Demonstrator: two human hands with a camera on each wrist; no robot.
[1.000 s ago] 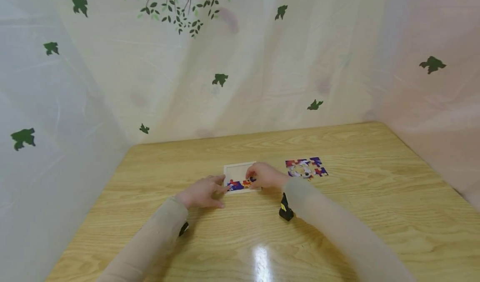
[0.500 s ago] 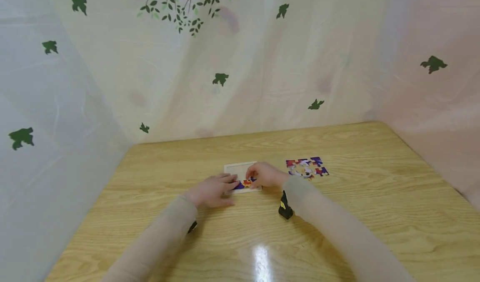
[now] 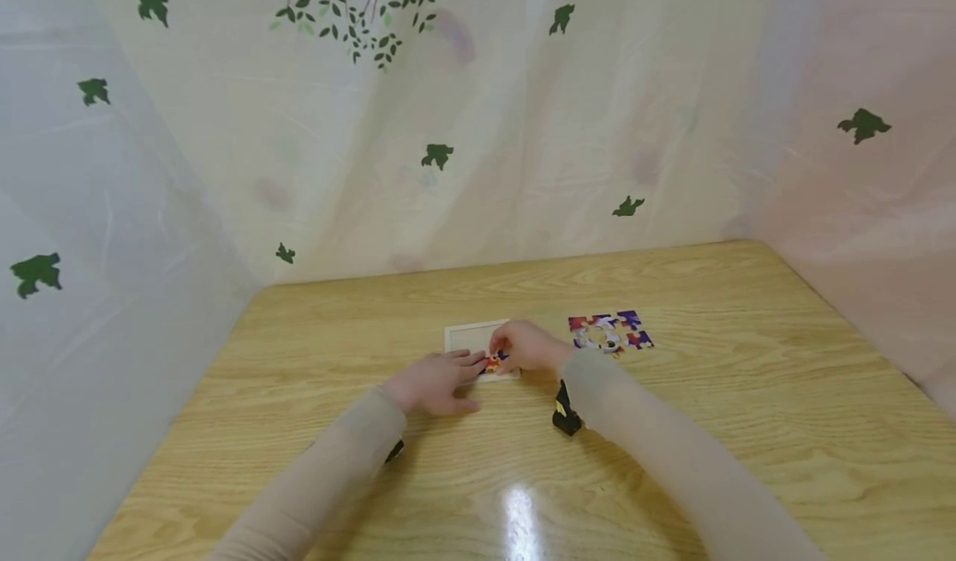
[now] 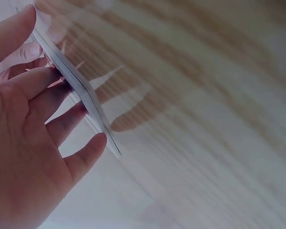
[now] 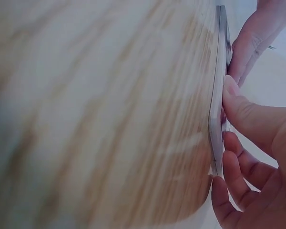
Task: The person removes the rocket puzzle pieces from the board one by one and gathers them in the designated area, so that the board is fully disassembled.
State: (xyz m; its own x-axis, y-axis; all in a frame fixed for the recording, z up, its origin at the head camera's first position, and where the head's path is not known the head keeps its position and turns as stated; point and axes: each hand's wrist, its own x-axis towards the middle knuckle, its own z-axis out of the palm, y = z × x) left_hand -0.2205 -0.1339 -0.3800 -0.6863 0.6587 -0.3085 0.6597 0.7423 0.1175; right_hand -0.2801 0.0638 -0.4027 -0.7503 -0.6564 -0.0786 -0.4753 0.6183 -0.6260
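A shallow jigsaw tray [image 3: 469, 326] with a pale frame lies on the table, its lower part filled with red, orange and purple pieces [image 3: 493, 364]. Over the left of these pieces my left hand [image 3: 436, 382] rests with fingers extended, hiding some of them; its fingertips [image 4: 81, 109] press inside the frame in the left wrist view. My right hand [image 3: 530, 346], at the tray's right side, has thumb and fingers bent around a dark puzzle piece [image 3: 504, 353], mostly hidden by the fingers. In the right wrist view the thumb [image 5: 232, 88] lies along the tray's near edge [image 5: 216, 109].
Right of the tray, several puzzle pieces [image 3: 608, 333] with a white and purple cartoon picture lie grouped on the wooden table [image 3: 358, 312]. A pale curtain [image 3: 493, 212] with green leaf prints hangs behind and on both sides. Each wrist wears a black device [image 3: 566, 412].
My left hand has slid to the right across the filled row, from the tray's left edge toward my right hand, covering more pieces. The right hand has stayed almost in place.
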